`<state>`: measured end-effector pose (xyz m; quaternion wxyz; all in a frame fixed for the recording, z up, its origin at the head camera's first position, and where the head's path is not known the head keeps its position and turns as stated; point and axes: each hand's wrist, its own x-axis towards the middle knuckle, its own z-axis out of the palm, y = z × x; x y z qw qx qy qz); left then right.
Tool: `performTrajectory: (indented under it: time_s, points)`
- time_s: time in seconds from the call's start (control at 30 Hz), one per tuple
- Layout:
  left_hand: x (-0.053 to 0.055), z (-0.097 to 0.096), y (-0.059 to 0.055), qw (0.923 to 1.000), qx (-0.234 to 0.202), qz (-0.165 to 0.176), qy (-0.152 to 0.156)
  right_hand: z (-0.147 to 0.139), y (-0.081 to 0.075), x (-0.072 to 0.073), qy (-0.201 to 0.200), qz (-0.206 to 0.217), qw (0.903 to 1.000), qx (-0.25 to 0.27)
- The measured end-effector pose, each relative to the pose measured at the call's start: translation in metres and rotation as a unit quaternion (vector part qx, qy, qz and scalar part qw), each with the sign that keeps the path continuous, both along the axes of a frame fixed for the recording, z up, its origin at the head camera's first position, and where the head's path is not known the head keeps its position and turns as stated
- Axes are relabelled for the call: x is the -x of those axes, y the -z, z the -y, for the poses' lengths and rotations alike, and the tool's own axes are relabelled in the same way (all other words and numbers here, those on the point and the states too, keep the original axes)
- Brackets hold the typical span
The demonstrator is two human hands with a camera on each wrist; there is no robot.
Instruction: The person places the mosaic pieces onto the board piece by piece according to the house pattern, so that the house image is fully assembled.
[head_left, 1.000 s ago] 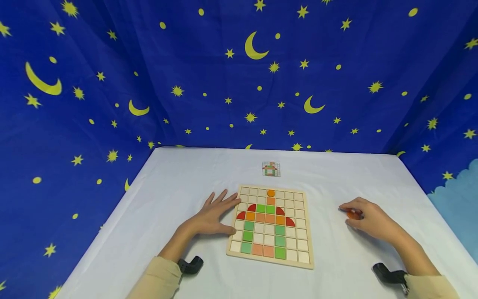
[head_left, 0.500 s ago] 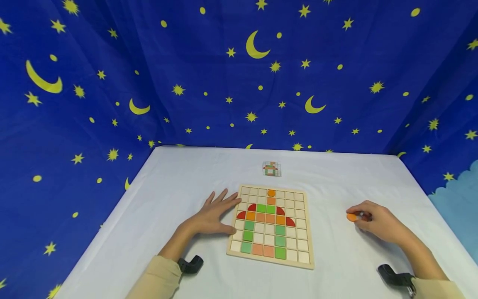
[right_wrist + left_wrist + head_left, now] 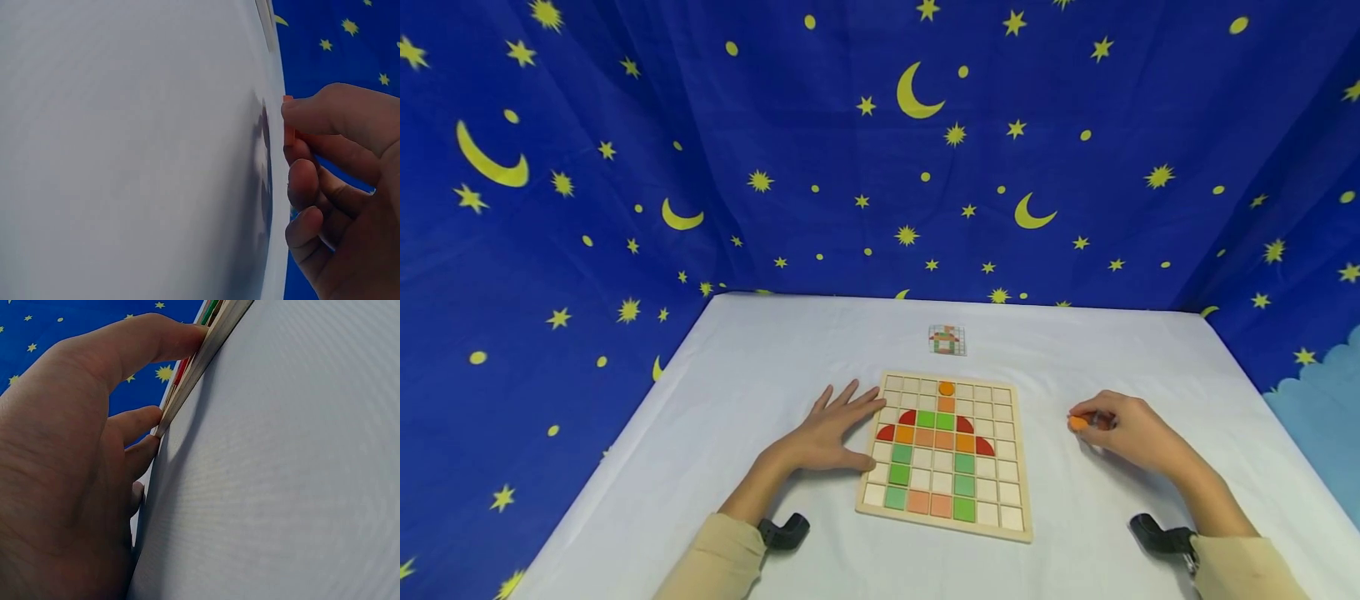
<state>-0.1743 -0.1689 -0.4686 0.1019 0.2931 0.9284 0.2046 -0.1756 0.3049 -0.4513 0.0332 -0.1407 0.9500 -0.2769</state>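
Observation:
My right hand (image 3: 1131,429) pinches a small orange disc (image 3: 1078,423) between thumb and fingers, to the right of the board; in the right wrist view the orange piece (image 3: 289,122) shows edge-on, above the white cloth. My left hand (image 3: 827,433) lies spread, its thumb and fingertips on the left edge of the wooden grid board (image 3: 1022,467); the left wrist view shows the thumb (image 3: 181,340) on the board's rim. Green, salmon, orange and red pieces fill part of the grid in a house-like pattern, with an orange disc (image 3: 947,389) in the top row.
A small pattern card (image 3: 947,340) lies behind the board with a similar coloured design. White cloth (image 3: 760,333) covers the table. Blue star-and-moon curtains (image 3: 820,150) stand at its back and sides. Each wrist carries a black camera mount (image 3: 785,532).
My right hand moves slightly right, then back left toward the board, with the orange disc between its fingers. The left hand stays in place on the board's edge.

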Motion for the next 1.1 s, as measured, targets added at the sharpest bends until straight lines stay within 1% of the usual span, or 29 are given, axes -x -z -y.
performTrajectory:
  time_s: [0.17, 0.33, 0.67, 0.93, 1.1]
  points:
    - [-0.001, 0.0, -0.001, 1.0, 0.002, 0.001, -0.002, 0.017, -0.002, 0.011, -0.012, 0.004, 0.9999, 0.006]
    - [-0.001, -0.001, 0.0, 1.0, 0.003, 0.002, -0.002, 0.03, -0.003, 0.022, -0.018, 0.0, 0.9997, 0.017]
    - [0.0, 0.0, 0.001, 1.0, 0.001, -0.004, 0.0, 0.055, -0.004, 0.045, -0.045, -0.007, 0.9986, 0.029]
    - [0.001, 0.001, 0.002, 0.9999, 0.007, -0.012, 0.007, 0.075, -0.004, 0.059, -0.071, 0.016, 0.9964, 0.044]
    - [0.001, 0.001, 0.001, 0.9999, 0.01, -0.012, 0.003, 0.09, -0.004, 0.067, -0.078, 0.037, 0.9952, 0.047]
